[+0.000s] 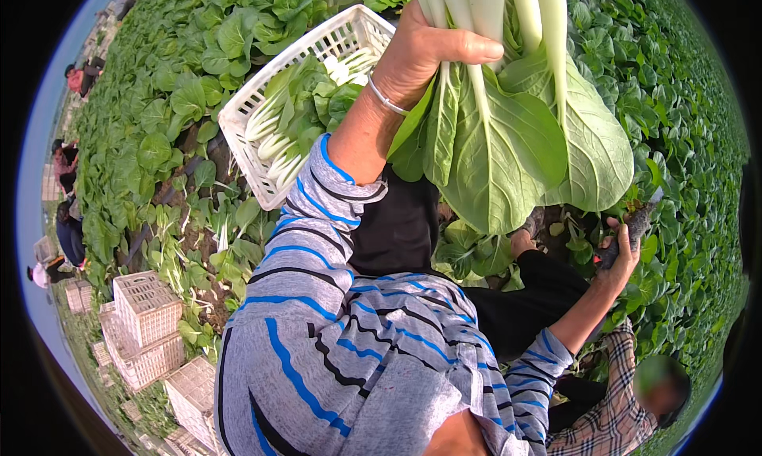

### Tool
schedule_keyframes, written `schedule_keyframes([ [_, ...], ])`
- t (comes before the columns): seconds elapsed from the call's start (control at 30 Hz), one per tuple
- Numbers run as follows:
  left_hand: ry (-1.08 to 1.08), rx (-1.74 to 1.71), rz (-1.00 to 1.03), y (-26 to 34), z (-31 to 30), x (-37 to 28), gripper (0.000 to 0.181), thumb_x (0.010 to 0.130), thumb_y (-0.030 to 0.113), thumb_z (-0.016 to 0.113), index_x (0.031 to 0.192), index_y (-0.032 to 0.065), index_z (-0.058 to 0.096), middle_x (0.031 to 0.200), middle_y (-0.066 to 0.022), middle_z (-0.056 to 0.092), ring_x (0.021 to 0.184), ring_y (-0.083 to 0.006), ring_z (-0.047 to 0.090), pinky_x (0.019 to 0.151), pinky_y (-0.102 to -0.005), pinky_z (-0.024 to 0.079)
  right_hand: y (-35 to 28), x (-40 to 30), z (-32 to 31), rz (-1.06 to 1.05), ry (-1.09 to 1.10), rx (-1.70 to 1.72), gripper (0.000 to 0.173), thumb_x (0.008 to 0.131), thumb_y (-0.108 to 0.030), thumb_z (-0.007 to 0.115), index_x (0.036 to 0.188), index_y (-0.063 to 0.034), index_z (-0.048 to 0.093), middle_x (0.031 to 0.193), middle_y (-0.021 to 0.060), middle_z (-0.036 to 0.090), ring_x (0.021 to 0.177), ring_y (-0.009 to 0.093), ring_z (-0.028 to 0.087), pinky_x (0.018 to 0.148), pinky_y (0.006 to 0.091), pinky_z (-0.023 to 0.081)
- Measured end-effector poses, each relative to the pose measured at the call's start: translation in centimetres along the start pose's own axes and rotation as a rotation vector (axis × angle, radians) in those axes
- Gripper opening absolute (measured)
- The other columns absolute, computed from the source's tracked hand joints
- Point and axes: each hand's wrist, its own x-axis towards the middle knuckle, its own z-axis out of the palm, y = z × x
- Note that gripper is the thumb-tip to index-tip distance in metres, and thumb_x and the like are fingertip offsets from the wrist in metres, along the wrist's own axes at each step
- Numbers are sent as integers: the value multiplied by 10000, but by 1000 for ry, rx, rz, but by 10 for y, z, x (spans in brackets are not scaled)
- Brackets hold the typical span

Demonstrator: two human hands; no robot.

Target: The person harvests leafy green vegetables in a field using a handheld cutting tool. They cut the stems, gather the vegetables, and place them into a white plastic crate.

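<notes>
My left hand [425,54], with a light band at its wrist, grips pale stalks of bok choy [494,140] at the top of the view. The broad green leaves hang downward from the fist. Farther right, my right hand [622,256] holds a short-bladed tool [634,227], probably a knife, with a dark, rough wrapping and a small light tip showing. Left of my left forearm stands a white plastic crate [238,114] holding bok choy [297,108] with pale stems and green leaves; my arm hides part of it.
Rows of leafy plants [190,96] surround me. A person in a checked shirt [619,390] is close at lower right. Stacked plastic crates [149,313] stand at lower left. Several people, one in dark clothes [70,236], are along the far left. Cut leaves and stems litter the soil.
</notes>
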Motion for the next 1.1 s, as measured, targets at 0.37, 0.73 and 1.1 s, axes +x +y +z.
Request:
schedule_keyframes([
  [0.37, 295, 1547, 57, 80, -125, -5, 495, 668, 85, 666, 1151, 110, 564, 976, -80, 678, 840, -243, 662, 735, -349, 519, 13, -4, 39, 74, -14, -161, 340, 843, -98, 668, 1136, 12, 535, 854, 106, 666, 516, 110, 533, 468, 221, 421],
  [0.73, 560, 2044, -75, -216, -225, 3, 385, 690, 114, 644, 1041, 120, 486, 1157, -47, 532, 937, -289, 568, 715, -445, 486, 34, -5, 33, 139, 77, -299, 262, 836, -102, 668, 1046, -5, 544, 822, 83, 650, 505, 111, 520, 469, 237, 410],
  [1.1, 249, 2382, 8, -107, -195, 59, 350, 669, 88, 671, 976, 105, 504, 1038, -65, 520, 856, -270, 576, 625, -414, 467, 42, -3, 44, 215, 82, -411, 245, 820, -111, 667, 1000, 1, 545, 784, 69, 624, 505, 106, 501, 476, 230, 398],
])
